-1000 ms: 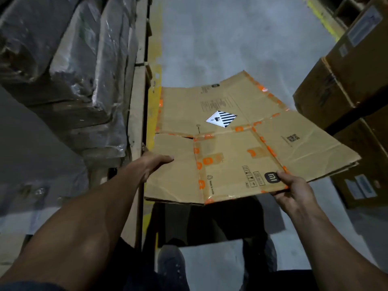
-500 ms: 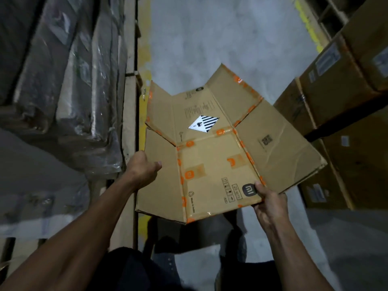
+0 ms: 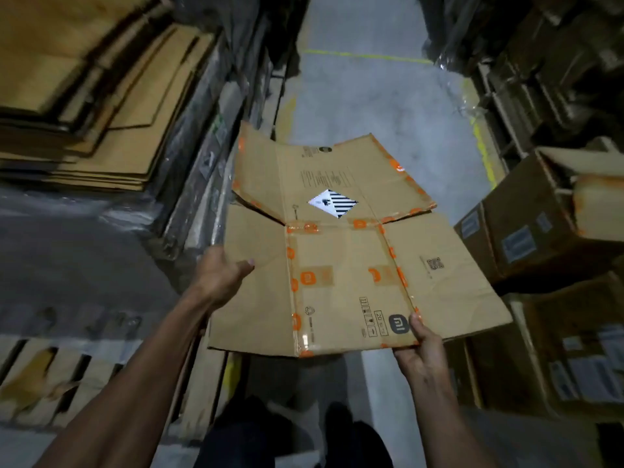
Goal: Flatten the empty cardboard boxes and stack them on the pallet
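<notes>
Here the box is already flattened, held level in the air above the aisle floor so that it will slide onto a pile as one sheet. The left hand grips the box's left edge, thumb on top and fingers underneath, which keeps the loose side flap from drooping. The right hand pinches the near edge beside the dark logo, thumb pressed on the upper face, taking the weight of the right half. Two far flaps lift a little, so the sheet is not quite flat. Up and to the left of the box lies the stack of flattened cardboard, probably on the pallet, though blur hides its base. To the right of the box stand unflattened cartons.
</notes>
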`<state>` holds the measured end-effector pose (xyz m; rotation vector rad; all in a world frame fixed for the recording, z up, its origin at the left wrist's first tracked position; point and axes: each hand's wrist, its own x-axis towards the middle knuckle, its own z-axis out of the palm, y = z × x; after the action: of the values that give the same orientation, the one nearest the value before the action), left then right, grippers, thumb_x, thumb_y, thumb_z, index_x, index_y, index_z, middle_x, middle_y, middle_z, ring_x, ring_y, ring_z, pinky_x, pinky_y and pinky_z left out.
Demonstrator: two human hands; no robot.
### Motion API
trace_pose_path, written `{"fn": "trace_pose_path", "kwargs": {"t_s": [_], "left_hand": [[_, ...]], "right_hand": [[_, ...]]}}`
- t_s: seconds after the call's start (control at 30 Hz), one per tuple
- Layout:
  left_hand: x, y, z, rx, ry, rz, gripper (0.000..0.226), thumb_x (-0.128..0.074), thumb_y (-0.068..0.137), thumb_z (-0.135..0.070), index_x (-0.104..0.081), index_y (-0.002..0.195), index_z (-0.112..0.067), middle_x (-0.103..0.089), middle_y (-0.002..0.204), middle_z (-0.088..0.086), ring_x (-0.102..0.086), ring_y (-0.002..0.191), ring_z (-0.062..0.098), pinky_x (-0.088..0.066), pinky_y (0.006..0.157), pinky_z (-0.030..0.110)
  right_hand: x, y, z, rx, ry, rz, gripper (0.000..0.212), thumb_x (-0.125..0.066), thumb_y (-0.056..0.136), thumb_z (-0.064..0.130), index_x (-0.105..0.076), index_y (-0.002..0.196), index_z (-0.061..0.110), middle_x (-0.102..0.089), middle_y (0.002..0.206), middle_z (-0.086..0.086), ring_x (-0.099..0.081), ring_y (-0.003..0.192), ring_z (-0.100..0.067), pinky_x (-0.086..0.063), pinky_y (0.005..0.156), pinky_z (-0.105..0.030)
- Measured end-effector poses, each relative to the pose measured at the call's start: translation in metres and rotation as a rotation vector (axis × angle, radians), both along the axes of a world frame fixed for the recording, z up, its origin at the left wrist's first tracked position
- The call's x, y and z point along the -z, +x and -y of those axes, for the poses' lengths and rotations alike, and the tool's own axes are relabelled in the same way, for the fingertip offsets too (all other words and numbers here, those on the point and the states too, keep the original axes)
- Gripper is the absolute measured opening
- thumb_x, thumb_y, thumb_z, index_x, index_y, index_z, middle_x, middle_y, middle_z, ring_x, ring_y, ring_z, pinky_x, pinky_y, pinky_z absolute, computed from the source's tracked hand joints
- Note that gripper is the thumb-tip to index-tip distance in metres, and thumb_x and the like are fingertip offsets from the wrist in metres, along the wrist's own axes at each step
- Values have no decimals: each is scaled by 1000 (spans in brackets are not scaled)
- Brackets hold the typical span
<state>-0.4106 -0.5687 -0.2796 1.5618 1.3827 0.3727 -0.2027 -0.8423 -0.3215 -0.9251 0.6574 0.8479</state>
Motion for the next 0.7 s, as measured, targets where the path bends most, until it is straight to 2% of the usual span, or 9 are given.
{"fn": "trace_pose_path", "kwargs": {"t_s": [0.07,0.17,0.23,0.3,0.4,0.5,0.57,0.63,0.7], "left_hand": [[-32,1,9,-26,61,68,15,-78,83,-10,-69,93,-16,-73,85,-2,-70,83,20,-54,69,27],[-77,3,22,-70,161,141,20,-79,81,-10,-65,82,-25,-71,68,-19,-68,73,7,-53,66,25],[-104,4,30,-108,195,194,19,-81,76,-18,-66,80,-28,-72,71,-20,-70,73,6,-58,74,32],[-127,2,35,-139,235,239,19,-79,66,-31,-68,82,-28,-75,83,-11,-72,81,14,-59,79,39],[-159,1,43,-182,287,322,24,-74,65,-30,-67,87,-26,-74,90,-3,-71,84,15,-58,79,35],[-184,-2,45,-233,342,361,19,-79,76,-17,-66,89,-24,-72,89,-6,-69,73,1,-55,73,29],[-197,-7,41,-266,387,362,20,-78,81,-11,-67,95,-18,-71,88,-6,-67,67,-5,-56,65,23],[-210,-13,34,-286,428,363,23,-75,84,-6,-66,104,-13,-70,90,-5,-67,68,-7,-54,62,14],[-221,-23,26,-316,455,367,24,-75,85,-7,-65,105,-15,-71,94,-2,-68,74,-2,-56,67,20]], "right_hand": [[-19,11,3,-11,71,30,100,-96,41,4,-58,133,11,-65,129,-21,-59,123,-39,-39,104,-67],[-37,33,0,-48,175,14,135,-101,13,2,-54,139,12,-65,129,-21,-58,125,-39,-36,109,-67],[-54,46,-6,-76,222,1,139,-99,6,1,-55,137,11,-66,126,-22,-58,124,-39,-38,106,-67],[-72,55,-15,-103,269,3,136,-99,3,2,-58,132,14,-69,122,-20,-62,118,-39,-49,90,-67],[-101,67,-32,-159,329,6,131,-98,-1,2,-61,124,14,-73,112,-19,-71,100,-38,-57,70,-59],[-125,74,-53,-209,368,8,132,-99,0,3,-61,126,12,-73,110,-20,-69,102,-38,-54,77,-61],[-138,75,-70,-242,398,19,131,-99,-1,4,-62,124,14,-74,107,-19,-73,94,-37,-58,73,-58],[-147,74,-89,-252,409,30,133,-99,-3,4,-63,125,15,-75,104,-17,-75,89,-35,-57,75,-57],[-155,72,-112,-269,423,18,141,-98,-3,3,-61,132,16,-75,107,-16,-72,97,-34,-52,81,-57]]}}
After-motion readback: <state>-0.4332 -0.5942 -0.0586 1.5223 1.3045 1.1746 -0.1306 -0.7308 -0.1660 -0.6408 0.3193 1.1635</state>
